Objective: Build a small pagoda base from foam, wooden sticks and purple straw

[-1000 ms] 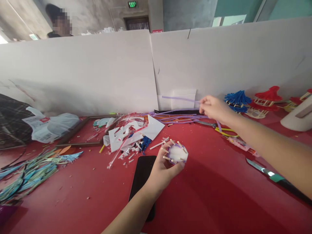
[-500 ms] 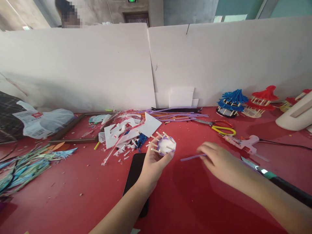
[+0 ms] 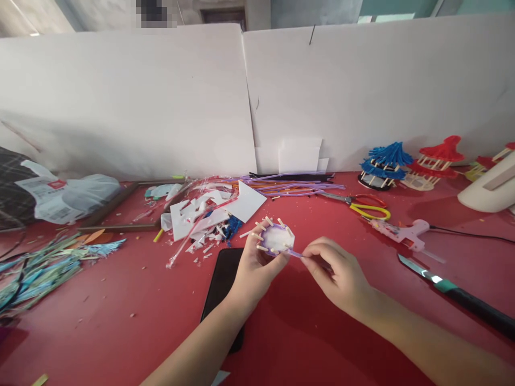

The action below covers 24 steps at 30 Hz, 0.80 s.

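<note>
My left hand (image 3: 257, 268) grips a small white disc-shaped base (image 3: 277, 238) by its edge, thumb in front and fingers behind. Several short wooden sticks stand up around its rim, and a purple fuzzy edging runs along it. My right hand (image 3: 338, 273) pinches a purple pipe cleaner (image 3: 295, 253) between thumb and fingertips. The pipe cleaner's far end meets the base's near right rim, close to my left thumb; whether it is attached there I cannot tell. Below my left wrist lies a black phone (image 3: 221, 279), partly covered by the arm.
White paper scraps (image 3: 201, 220) and loose pipe cleaners (image 3: 289, 185) lie behind the hands. To the right are scissors (image 3: 368, 209), a pink glue gun (image 3: 402, 233) and a utility knife (image 3: 446, 287) with its blade out. Blue (image 3: 386, 166) and red (image 3: 436, 163) pavilion models stand farther back.
My right hand has come from the back of the table, near the loose pipe cleaners, toward me, bringing the purple pipe cleaner to the base's rim. My left hand keeps its hold.
</note>
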Tool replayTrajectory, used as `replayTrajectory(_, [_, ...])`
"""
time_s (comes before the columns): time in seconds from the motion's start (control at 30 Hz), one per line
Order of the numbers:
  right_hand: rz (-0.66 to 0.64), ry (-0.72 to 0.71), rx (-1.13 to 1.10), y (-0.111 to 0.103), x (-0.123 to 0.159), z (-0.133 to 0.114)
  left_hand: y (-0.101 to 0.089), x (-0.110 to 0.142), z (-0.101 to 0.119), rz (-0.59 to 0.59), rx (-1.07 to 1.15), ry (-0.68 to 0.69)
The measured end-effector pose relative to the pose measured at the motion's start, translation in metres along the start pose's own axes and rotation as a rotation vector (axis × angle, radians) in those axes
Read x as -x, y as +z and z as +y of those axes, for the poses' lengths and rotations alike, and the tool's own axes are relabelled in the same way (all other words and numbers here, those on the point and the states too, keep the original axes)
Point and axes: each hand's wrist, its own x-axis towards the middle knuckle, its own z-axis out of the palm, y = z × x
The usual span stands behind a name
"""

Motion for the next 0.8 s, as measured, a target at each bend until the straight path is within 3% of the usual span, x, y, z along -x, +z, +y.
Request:
replayTrajectory(0.43, [-0.046,0.431,-0.24,0.007,-0.006,-0.019,0.0,0.003,-0.001,-0.082,-0.067,0.073])
replayTrajectory(0.8, [-0.043,0.453,-0.215,0.008,-0.01,-0.019,0.001,0.004,0.0,-0.024,-0.11,0.011])
